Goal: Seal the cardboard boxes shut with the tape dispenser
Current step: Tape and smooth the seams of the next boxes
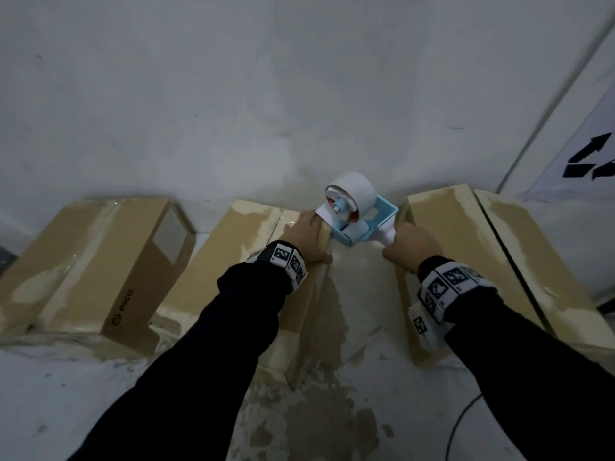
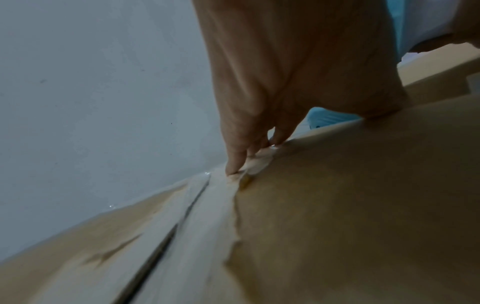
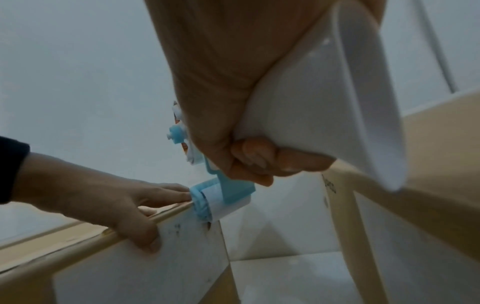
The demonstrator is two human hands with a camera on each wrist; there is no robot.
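Her left hand (image 1: 307,236) lay flat, fingers spread, on the middle box (image 1: 239,247); the right hand (image 1: 411,244) gripped the tape dispenser (image 1: 361,217), its roller seemingly touching the box's edge.

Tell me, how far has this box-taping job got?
Done, it seems: the left box shows glossy tape along its top. In hand: the right hand grips the tape dispenser at the far end of the middle box, while the left hand presses its top, whose seam still gapes. Left: the right box, whose seam shows as an open dark gap.
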